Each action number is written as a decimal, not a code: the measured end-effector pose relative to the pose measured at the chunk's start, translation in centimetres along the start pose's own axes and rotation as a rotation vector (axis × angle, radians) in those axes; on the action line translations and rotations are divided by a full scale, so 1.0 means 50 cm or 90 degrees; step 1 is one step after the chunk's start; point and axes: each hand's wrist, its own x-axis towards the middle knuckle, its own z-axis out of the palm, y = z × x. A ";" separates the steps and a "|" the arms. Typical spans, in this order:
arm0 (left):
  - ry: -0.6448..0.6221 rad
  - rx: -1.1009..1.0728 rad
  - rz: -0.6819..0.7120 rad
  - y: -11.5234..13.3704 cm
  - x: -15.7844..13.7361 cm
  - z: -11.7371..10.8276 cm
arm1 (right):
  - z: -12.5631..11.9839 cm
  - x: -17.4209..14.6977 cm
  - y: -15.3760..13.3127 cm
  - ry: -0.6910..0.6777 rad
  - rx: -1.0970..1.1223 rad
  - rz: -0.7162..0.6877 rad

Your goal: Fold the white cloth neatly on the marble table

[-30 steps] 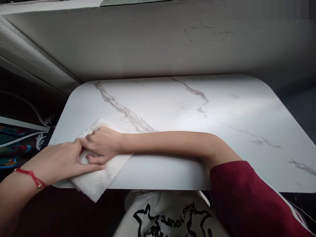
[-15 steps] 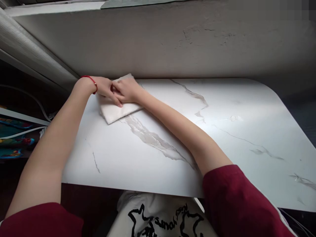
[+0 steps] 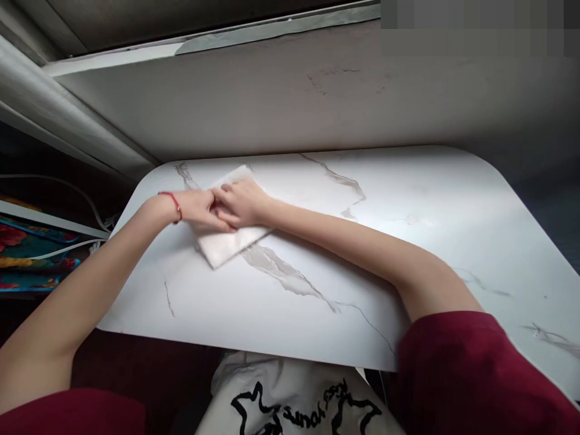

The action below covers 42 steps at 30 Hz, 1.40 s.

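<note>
A folded white cloth (image 3: 220, 249) lies flat on the white marble-patterned tabletop (image 3: 290, 329), left of the middle. My left hand (image 3: 199, 208), with a red string bracelet at the wrist, rests on it with its fingers stretched out. From the right, my right hand (image 3: 240, 202) presses on the same cloth, its fingers curled against it. The two hands touch, fingertips overlapping, and cover the cloth's centre.
A pale wall (image 3: 254, 103) rises behind the table's far edge, below a ledge (image 3: 226, 39). Left of the table are white cables (image 3: 67, 246) and a colourful patterned fabric (image 3: 27, 241). The table's far corners are rounded.
Both hands and the cloth have come nearer to me, away from the far edge, uncovering the table's far left corner. The view has tilted slightly.
</note>
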 end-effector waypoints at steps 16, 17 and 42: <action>-0.193 0.210 -0.020 0.162 -0.035 0.045 | -0.039 -0.135 -0.049 -0.049 0.104 0.028; -0.205 0.209 -0.034 0.167 -0.015 0.027 | -0.041 -0.129 -0.030 -0.041 0.098 0.049; 0.038 0.074 0.103 0.206 0.145 -0.095 | -0.073 -0.148 0.182 0.072 -0.101 0.289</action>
